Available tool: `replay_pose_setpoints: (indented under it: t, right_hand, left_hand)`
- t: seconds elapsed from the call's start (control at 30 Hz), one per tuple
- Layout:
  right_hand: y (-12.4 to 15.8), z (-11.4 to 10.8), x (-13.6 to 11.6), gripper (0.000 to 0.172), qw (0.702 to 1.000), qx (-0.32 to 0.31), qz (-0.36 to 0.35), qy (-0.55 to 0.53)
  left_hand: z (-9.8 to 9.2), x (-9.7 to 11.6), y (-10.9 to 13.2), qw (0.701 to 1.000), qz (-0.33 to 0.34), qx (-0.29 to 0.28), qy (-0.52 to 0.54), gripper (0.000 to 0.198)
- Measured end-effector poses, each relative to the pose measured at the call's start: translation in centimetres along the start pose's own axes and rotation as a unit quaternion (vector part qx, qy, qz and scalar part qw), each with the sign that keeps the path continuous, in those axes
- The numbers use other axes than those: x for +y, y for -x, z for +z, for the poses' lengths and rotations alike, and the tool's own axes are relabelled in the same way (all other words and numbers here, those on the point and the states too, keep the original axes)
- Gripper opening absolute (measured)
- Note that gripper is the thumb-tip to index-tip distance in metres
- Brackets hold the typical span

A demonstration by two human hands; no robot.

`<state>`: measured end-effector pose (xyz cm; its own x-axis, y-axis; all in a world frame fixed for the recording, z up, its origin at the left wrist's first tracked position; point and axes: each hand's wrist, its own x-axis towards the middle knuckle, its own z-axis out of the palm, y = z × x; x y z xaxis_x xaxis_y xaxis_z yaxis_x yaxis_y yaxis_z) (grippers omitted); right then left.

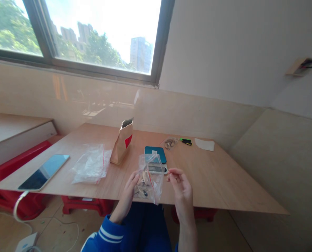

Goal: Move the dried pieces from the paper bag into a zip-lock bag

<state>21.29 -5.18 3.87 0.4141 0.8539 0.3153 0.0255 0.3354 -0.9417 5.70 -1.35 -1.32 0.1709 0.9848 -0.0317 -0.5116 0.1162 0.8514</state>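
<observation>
My left hand point(129, 190) grips the left side of a clear zip bag point(157, 187) with a red seal line. Brown and tan dried pieces point(144, 180) lie in its lower part. Just right of the bag, my right hand point(179, 183) is closed in a pinch. Something small and tan seems to be at its fingertips, too small to name. Behind the bag sits a flat scale with a teal top point(157, 153), its display partly covered by the plastic.
Left of the scale stands an open brown paper pouch point(122, 143). Beyond it are clear plastic bags point(90, 164) and a cabled tablet point(45, 171). Toward the back lie another bag of pieces point(169, 143), a green-black tool point(185, 141) and white paper point(204, 144). Red stools point(90, 204) stand below.
</observation>
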Motion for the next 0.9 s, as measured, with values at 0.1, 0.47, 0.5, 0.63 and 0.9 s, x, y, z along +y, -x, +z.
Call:
replay_pose_setpoints:
  t: [0.1,0.47,0.5,0.63,0.9]
  right_hand:
    - [0.3,0.2,0.1,0.027,0.987,-0.154,0.009,0.044]
    - [0.9,0.0,1.1,0.062,0.936,-0.311,0.123,0.112]
    - [0.8,-0.1,1.1,0.063,0.938,-0.304,0.125,0.111]
    - [0.4,0.5,1.6,0.038,0.954,-0.272,0.070,0.109]
    - [0.0,2.2,1.3,0.023,0.972,-0.215,0.028,0.091]
  left_hand:
    - [-0.3,-0.1,-0.1,1.000,-0.012,-0.001,-0.004,0.043]
    - [-2.1,0.3,-0.2,0.994,-0.029,-0.067,-0.075,0.040]
    - [-2.0,0.4,-0.3,0.994,-0.032,-0.065,-0.079,0.040]
    - [-1.7,0.3,-0.6,0.996,-0.043,-0.001,-0.078,0.042]
    - [-1.5,0.3,-0.9,0.995,-0.073,0.063,-0.020,0.045]
